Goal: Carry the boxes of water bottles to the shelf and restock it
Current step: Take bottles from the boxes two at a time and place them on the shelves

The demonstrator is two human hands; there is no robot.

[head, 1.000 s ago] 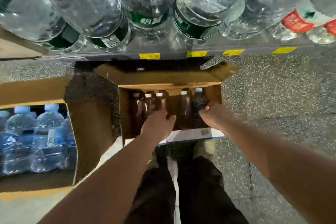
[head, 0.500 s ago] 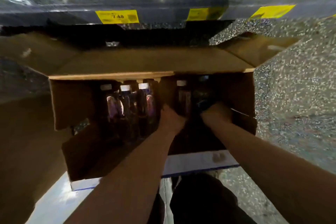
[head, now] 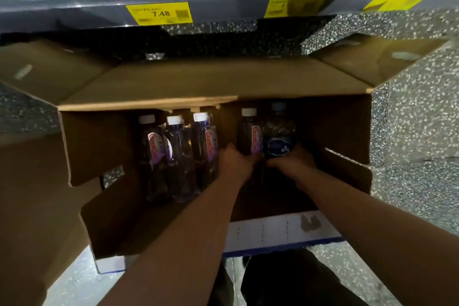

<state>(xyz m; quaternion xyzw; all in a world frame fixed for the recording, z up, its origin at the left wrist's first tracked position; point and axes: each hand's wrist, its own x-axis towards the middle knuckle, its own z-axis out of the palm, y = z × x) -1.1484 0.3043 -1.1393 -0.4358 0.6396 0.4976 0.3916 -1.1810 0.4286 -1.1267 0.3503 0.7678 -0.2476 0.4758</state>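
Note:
An open cardboard box [head: 99,146] stands on the floor below the shelf [head: 223,11]. Inside it are several water bottles with white caps. Three of them [head: 178,154] stand at the left of the box. My left hand [head: 234,160] grips a white-capped bottle with a pink label [head: 250,136] near its base. My right hand [head: 293,159] grips a bottle with a dark blue label [head: 279,143] beside it. Both arms reach down into the box.
Yellow price tags [head: 160,13] line the shelf's front edge, with wrapped bottles above. A second brown box flap [head: 29,181] lies at the left. Speckled floor [head: 417,144] spreads to the right. My legs [head: 285,281] are below the box.
The view has dropped closer to the box. Both hands have gone deeper inside and closed round the two right-hand bottles.

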